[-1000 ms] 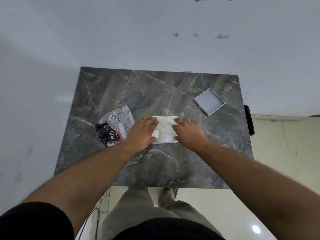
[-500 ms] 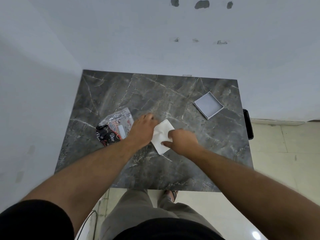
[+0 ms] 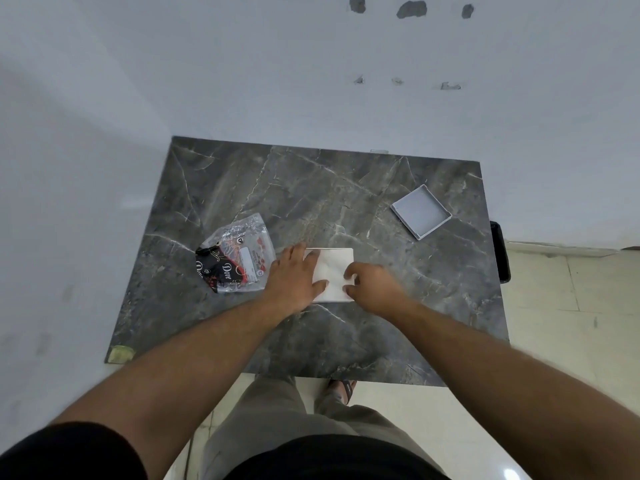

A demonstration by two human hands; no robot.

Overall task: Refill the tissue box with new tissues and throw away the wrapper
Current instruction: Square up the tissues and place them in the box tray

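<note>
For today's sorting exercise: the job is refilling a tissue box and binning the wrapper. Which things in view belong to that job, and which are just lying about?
Belong to the job:
tissues, under the left hand and right hand
wrapper
grey tray, perhaps part of the box

Just lying about:
black object at the table's right edge
table itself

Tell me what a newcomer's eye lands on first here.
First, the white stack of tissues mid-table on the dark marble table, with the left hand flat on it and the right hand at its right edge. Next, the crumpled wrapper just left, and the shallow grey tissue box far right.
</note>
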